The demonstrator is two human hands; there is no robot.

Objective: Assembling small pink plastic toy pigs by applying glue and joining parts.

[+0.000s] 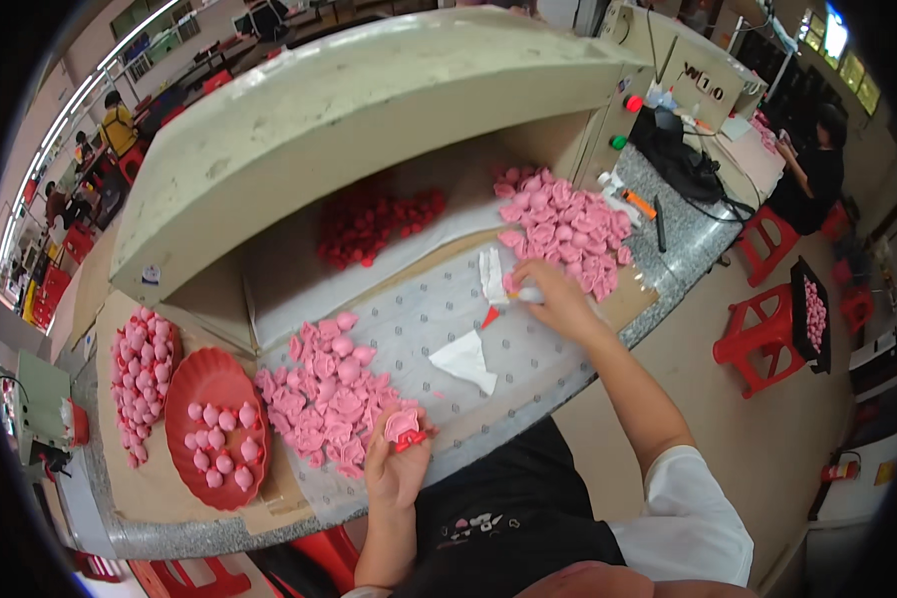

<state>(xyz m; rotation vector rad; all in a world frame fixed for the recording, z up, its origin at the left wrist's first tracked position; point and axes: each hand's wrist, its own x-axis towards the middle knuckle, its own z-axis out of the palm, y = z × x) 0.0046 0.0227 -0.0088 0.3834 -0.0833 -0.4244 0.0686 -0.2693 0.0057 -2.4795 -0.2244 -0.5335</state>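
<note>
One pink piece (402, 425) rests in curled left hand (397, 470); right hand (560, 302) grips white bottle (532, 295).

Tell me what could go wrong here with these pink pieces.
1. The left grip holds a pink-and-red piece near the bench's front edge; a slip might drop it off.
2. The right grip, holding a small pale object, is close to the right-hand pink pile and might scatter some.
3. The left-hand pink pile reaches near the front edge, so a forearm brush could knock pieces down.
</note>
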